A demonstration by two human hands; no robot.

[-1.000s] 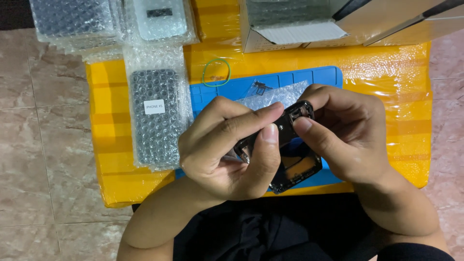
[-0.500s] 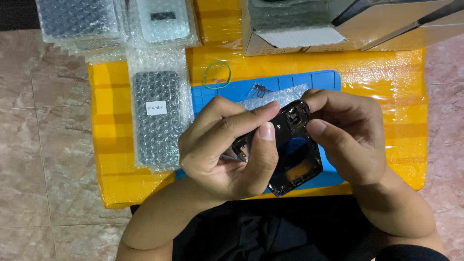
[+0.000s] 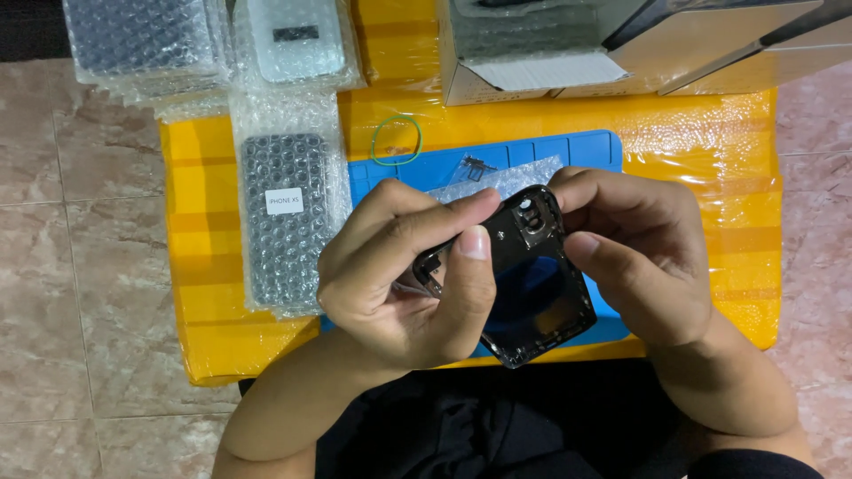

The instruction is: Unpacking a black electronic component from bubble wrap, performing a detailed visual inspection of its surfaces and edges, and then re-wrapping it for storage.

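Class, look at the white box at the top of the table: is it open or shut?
Open. The box has its flaps spread outward, and bubble-wrapped contents show inside its top.

A makeshift phone-repair spot on a tiled floor [image 3: 80, 293] is showing here: a blue repair mat [image 3: 550, 155] is lying on a yellow plastic-wrapped board [image 3: 710, 160], with bubble-wrapped phone parts [image 3: 284, 217] sitting along its left edge and cardboard boxes [image 3: 568, 62] at its far edge.

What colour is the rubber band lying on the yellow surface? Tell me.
Green; the rubber band shows best in the head view.
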